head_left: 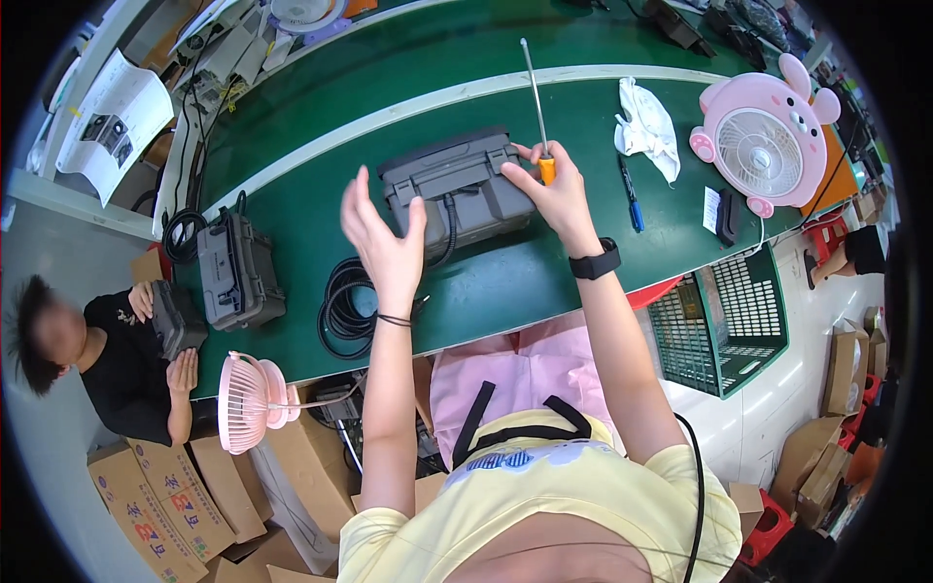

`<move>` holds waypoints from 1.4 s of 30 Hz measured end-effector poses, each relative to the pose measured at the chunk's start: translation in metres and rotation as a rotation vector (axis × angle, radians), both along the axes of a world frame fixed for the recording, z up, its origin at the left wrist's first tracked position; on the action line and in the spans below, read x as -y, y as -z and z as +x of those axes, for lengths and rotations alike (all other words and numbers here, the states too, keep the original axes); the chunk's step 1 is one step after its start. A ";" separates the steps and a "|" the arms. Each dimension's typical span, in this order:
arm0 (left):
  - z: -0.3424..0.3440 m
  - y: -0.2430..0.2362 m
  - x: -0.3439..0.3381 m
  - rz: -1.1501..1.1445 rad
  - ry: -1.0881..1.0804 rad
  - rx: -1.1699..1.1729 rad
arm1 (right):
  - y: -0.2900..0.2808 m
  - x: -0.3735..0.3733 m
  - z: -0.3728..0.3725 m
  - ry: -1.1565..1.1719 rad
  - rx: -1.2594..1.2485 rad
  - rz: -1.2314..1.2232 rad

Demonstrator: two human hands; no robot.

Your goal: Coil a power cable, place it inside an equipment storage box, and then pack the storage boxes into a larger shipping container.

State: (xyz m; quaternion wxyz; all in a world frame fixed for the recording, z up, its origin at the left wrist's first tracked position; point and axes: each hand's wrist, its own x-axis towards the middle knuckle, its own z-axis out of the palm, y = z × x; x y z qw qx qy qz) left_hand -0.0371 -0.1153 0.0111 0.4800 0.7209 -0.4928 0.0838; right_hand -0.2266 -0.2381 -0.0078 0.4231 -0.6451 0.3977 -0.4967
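Note:
A grey hard plastic case (457, 199) lies on the green workbench in front of me, its latch side facing me. A black cable runs from the case into a coil (345, 306) at its left. My left hand (389, 243) is at the case's left end, fingers raised and spread, the thumb close to its front; whether it touches I cannot tell. My right hand (559, 199) is at the right end, thumb and fingers by the corner. It also holds a screwdriver (547, 173) by its yellow handle, shaft pointing up and away from me.
Right of the case are a blue marker (632, 199), a white cloth (646, 126) and a pink fan (763, 151). A second grey case (238, 267) stands at left, near a co-worker (136, 350) holding a dark box. A pink clip fan (255, 403) sits at the bench edge; a green crate (719, 325) stands below.

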 end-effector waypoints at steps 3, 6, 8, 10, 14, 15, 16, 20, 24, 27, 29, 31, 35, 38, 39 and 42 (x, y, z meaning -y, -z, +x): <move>0.006 -0.032 0.015 0.048 0.252 0.320 | -0.004 0.009 0.004 -0.021 -0.060 0.001; 0.009 -0.050 0.044 0.263 0.657 0.200 | -0.009 0.008 -0.003 -0.101 -0.151 0.056; 0.011 -0.053 0.056 0.296 0.699 0.340 | -0.011 -0.005 -0.013 -0.072 -0.129 -0.012; 0.014 -0.053 0.064 0.413 0.650 0.362 | -0.013 -0.025 -0.024 0.012 -0.082 -0.022; 0.012 -0.042 0.069 0.317 0.524 0.491 | -0.023 -0.072 -0.060 -0.045 -0.102 0.108; 0.011 -0.039 0.069 0.305 0.486 0.508 | -0.026 -0.084 -0.066 -0.084 -0.136 0.093; 0.010 -0.037 0.069 0.285 0.447 0.527 | -0.028 -0.094 -0.069 -0.119 -0.165 0.069; 0.013 -0.027 0.063 0.167 0.362 0.415 | -0.034 -0.123 -0.066 -0.026 -0.438 -0.159; 0.019 -0.015 0.058 0.109 0.001 0.349 | -0.040 -0.131 -0.062 -0.073 -0.616 -0.274; 0.018 -0.006 0.059 0.069 -0.018 0.226 | -0.040 -0.131 -0.053 -0.066 -0.706 -0.325; 0.020 -0.003 0.060 0.041 0.041 0.133 | -0.038 -0.131 -0.048 -0.043 -0.742 -0.358; 0.023 -0.003 0.059 0.078 0.134 0.042 | -0.036 -0.130 -0.045 -0.030 -0.755 -0.373; 0.026 -0.007 0.054 0.165 0.220 0.027 | -0.032 -0.132 -0.042 -0.032 -0.751 -0.366; 0.020 -0.007 0.048 0.125 0.145 0.100 | -0.028 -0.135 -0.041 -0.087 -0.719 -0.332; 0.019 -0.007 0.047 0.107 0.129 0.127 | -0.026 -0.135 -0.041 -0.108 -0.691 -0.312; 0.016 -0.007 0.043 0.075 0.106 0.115 | -0.019 -0.127 -0.045 -0.342 -0.365 0.129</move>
